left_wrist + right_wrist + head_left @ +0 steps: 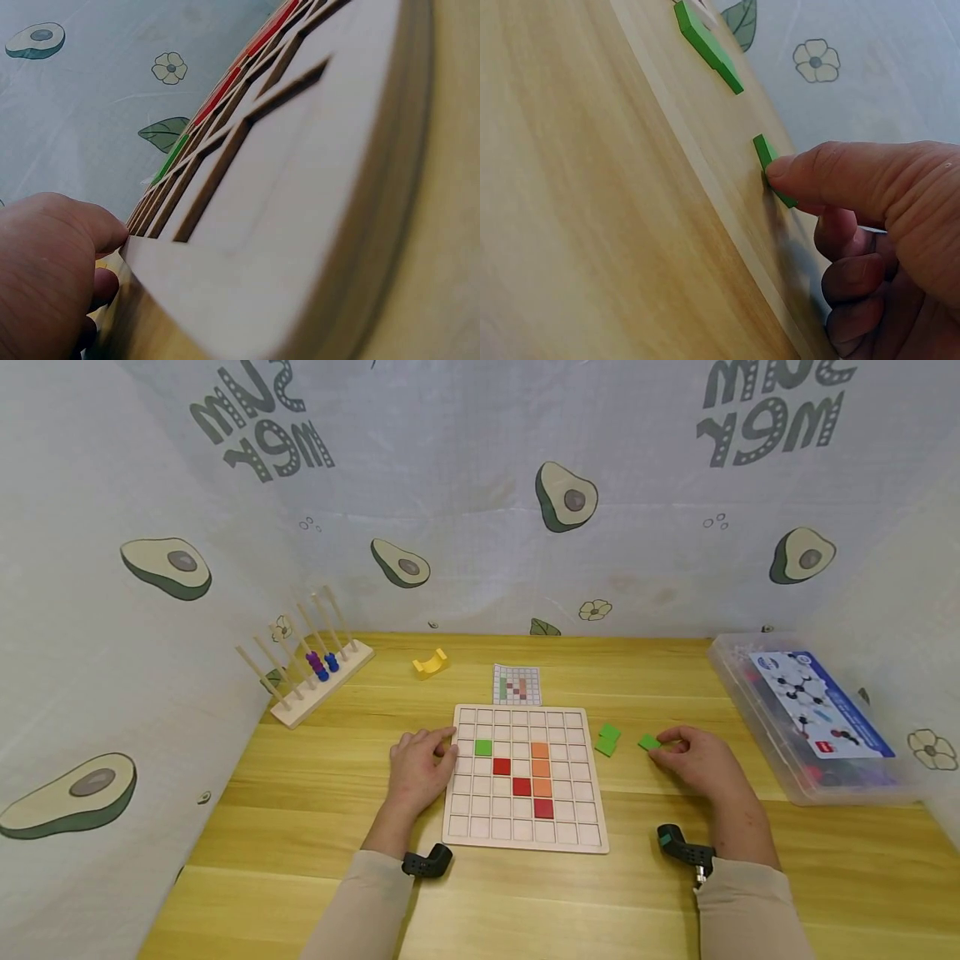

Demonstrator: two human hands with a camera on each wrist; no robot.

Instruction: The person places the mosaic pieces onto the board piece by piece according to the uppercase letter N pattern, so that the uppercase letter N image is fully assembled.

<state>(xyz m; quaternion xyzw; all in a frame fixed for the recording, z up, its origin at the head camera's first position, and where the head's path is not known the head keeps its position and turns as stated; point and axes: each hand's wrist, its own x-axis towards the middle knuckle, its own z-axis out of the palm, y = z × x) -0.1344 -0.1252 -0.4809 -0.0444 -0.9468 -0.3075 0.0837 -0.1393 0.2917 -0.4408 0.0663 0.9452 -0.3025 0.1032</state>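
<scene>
A wooden grid board lies flat on the table. On it sit one green tile, three red tiles in a diagonal and three orange tiles in a column. My left hand rests at the board's left edge, its thumb touching the rim in the left wrist view. Right of the board, my right hand pinches a green square tile between thumb and forefinger, low over the table. Two loose green tiles lie between that hand and the board, edges overlapping.
A printed pattern card lies behind the board. At the back left stand a peg rack with blue and purple beads and a yellow curved block. A clear plastic box with a molecule-printed sheet occupies the right side. Avocado-print cloth surrounds the table.
</scene>
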